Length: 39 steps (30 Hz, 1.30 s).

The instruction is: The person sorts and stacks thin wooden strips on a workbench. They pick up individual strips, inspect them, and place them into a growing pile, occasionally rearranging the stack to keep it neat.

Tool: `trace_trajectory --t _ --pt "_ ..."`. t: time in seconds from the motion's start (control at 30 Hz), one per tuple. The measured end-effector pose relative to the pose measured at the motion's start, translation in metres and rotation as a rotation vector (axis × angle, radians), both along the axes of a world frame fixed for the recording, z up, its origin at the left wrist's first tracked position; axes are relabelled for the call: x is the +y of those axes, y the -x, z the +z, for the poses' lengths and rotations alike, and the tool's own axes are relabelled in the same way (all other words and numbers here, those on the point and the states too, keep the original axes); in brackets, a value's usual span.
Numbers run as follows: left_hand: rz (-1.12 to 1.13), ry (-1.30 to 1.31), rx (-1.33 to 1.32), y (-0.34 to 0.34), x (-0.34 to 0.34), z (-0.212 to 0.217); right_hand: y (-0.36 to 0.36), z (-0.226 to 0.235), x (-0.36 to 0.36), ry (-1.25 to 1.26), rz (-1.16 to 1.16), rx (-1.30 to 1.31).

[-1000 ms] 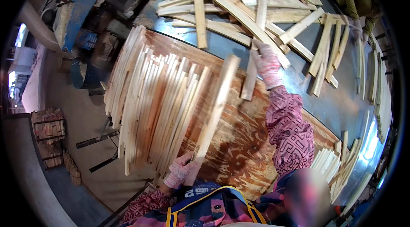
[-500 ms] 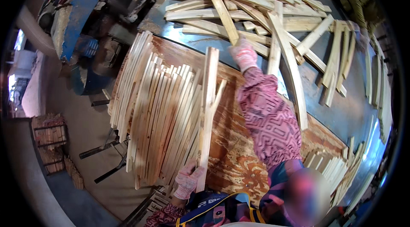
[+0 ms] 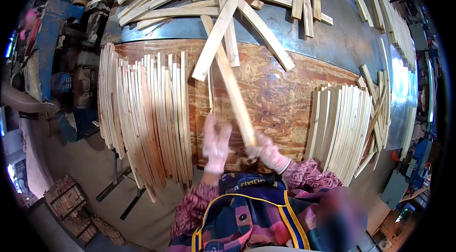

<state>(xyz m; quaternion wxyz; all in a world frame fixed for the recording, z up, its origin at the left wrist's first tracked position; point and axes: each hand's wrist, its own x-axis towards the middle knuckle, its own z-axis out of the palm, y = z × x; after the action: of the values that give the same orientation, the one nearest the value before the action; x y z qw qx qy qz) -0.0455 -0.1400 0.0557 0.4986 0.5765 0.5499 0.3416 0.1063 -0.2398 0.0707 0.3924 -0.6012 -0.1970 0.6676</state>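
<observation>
A long pale wooden slat [image 3: 233, 91] slants from the heap down toward me. My right hand [image 3: 267, 153], in a pale knitted glove, is closed around its near end; motion blurs the fingertips. My left hand [image 3: 216, 146], gloved alike, is over the brown plywood board [image 3: 275, 95] with its fingers apart. Just beyond its fingertips is a thin upright strip [image 3: 211, 91]; whether they touch is unclear. Left of that hand lies a row of slats [image 3: 161, 114] set side by side. Another slat [image 3: 221, 31] crosses over the held one near its far end.
Beyond the board, a loose heap of slats [image 3: 171, 12] covers part of a grey metal table [image 3: 266, 29]. A second slat row [image 3: 339, 128] lies at the right. Blue machinery [image 3: 45, 57] stands far left, and bundled wood [image 3: 66, 204] is on the floor at lower left.
My right hand has come back from the heap toward my body, drawing a slat along. The slat formerly in my left hand is no longer there, and those fingers have spread. The view has shifted right.
</observation>
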Motion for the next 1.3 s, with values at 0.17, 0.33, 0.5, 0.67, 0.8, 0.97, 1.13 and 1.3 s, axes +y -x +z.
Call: trace_trajectory --t 0.17,0.33,0.5,0.67,0.8,0.97,1.13,1.3 --pt "0.023 0.729 -0.533 -0.038 0.038 0.014 -0.064 -0.025 0.058 -0.359 0.292 -0.887" --pt "-0.165 0.680 -0.432 -0.034 0.013 0.056 -0.191 -0.069 0.163 0.184 0.185 -1.635" --pt "-0.254 0.711 -0.359 0.008 -0.020 0.055 -0.204 -0.046 0.146 0.020 0.159 -1.384" --pt "-0.284 0.575 -0.236 0.025 -0.045 0.025 -0.104 0.023 0.024 -0.165 -0.305 0.056" --pt "-0.411 0.466 -0.070 0.032 -0.056 0.002 -0.002 0.009 -0.062 -0.226 -0.322 -0.044" --pt "-0.508 0.517 -0.106 0.022 -0.053 -0.010 0.046 0.039 -0.063 -0.122 0.698 -0.615" --pt "-0.509 0.690 -0.177 0.051 -0.023 0.002 -0.034 -0.008 0.034 -0.621 0.594 -1.511" --pt "-0.722 0.389 0.649 0.050 -0.043 0.018 -0.087 -0.038 0.206 -0.166 -0.238 -0.802"
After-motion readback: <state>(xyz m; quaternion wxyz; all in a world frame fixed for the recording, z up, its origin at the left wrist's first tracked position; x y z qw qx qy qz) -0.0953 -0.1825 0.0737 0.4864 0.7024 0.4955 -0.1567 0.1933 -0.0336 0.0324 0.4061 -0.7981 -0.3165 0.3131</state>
